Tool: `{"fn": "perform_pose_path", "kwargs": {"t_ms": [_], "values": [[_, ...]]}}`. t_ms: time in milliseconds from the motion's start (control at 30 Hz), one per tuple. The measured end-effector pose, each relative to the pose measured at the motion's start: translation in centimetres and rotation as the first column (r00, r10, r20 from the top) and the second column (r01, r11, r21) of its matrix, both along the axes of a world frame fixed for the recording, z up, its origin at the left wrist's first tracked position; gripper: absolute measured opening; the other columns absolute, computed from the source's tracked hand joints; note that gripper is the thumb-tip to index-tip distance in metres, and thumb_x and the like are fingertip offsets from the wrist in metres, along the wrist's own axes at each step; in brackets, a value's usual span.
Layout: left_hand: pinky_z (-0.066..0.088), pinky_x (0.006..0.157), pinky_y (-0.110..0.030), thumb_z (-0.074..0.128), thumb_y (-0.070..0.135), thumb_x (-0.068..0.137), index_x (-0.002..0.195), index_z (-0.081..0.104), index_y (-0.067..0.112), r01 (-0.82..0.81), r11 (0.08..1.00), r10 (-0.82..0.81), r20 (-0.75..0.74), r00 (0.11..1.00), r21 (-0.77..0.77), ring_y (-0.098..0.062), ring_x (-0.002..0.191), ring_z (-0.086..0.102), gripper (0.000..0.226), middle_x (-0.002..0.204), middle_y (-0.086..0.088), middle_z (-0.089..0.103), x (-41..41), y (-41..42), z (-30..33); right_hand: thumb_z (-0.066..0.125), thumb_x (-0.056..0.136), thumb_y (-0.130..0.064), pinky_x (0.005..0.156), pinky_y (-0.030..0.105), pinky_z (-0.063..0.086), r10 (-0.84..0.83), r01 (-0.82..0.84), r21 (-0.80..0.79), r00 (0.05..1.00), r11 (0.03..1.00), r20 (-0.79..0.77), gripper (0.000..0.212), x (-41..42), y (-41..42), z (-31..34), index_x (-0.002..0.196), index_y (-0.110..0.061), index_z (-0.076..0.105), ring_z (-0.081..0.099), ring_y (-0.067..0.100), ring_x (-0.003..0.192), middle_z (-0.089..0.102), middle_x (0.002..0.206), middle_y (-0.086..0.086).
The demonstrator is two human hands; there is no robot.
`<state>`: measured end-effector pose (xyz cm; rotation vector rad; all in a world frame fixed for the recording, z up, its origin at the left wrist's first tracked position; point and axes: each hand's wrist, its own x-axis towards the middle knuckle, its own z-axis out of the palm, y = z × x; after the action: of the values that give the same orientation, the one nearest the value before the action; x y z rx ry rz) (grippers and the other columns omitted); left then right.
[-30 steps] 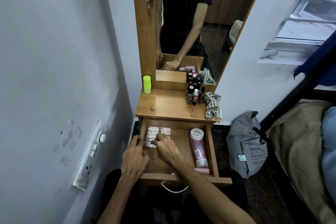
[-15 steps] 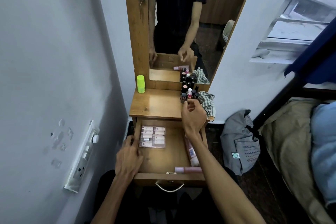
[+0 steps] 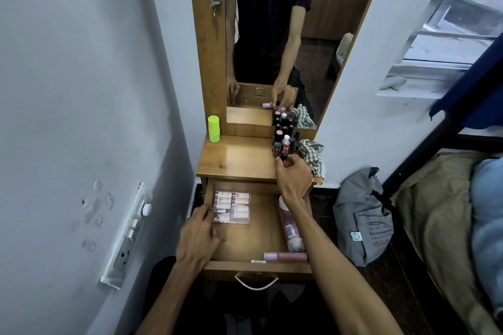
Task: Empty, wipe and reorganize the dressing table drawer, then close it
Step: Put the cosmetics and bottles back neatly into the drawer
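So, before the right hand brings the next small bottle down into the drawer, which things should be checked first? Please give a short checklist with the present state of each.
1. Drawer pulled open: ok.
2. Free floor in the middle of the drawer for new items: ok, bare wood shows between the clear pack of tubes and the pink bottle.
3. Right hand has a firm hold on one small bottle from the cluster of small bottles: cannot tell, the fingers hide it.
4. Left hand out of the way: not ok, it lies over the drawer's left edge, touching the pack.
5. Checked cloth clear of the bottles: not ok, it lies right against them.
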<state>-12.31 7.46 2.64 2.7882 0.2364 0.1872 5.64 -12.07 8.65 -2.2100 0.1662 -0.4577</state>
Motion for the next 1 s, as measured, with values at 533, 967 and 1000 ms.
{"fn": "perform_pose_path", "kwargs": {"t_ms": [533,967,1000], "values": [[0.056,0.088,-0.031,0.061,0.013,0.075,0.114,0.069,0.012,-0.009,1.000,0.009,0.000,1.000,-0.030,-0.015,0.110,0.056,0.040,0.121,0.002,0.060,0.2,0.0,-0.6,0.064,0.084,-0.025,0.083,0.038,0.053,0.212,-0.293,-0.111,0.861,0.950,-0.462,0.030,-4.6,1.9,-7.2,0.107,-0.010,0.076,0.068,0.037,0.099,0.075,0.101,0.016],[0.057,0.085,-0.028,0.065,0.014,0.079,0.114,0.070,0.013,-0.008,0.999,0.008,0.015,1.000,-0.032,-0.012,0.108,0.057,0.036,0.120,0.003,0.060,0.3,0.1,-1.0,0.070,0.083,-0.029,0.082,0.039,0.055,0.209,-0.226,0.026,0.843,0.974,-0.496,0.029,-3.0,3.0,-8.8,0.097,-0.003,0.077,0.068,0.039,0.096,0.075,0.099,0.020],[0.057,0.085,-0.028,0.065,0.014,0.079,0.114,0.070,0.013,-0.008,0.999,0.008,0.017,1.000,-0.033,-0.012,0.109,0.057,0.036,0.120,0.003,0.060,0.3,0.1,-1.0,0.070,0.083,-0.029,0.083,0.039,0.056,0.205,-0.221,0.027,0.843,0.975,-0.497,0.028,-3.0,2.9,-8.9,0.095,-0.005,0.078,0.069,0.039,0.097,0.076,0.098,0.020]]}}
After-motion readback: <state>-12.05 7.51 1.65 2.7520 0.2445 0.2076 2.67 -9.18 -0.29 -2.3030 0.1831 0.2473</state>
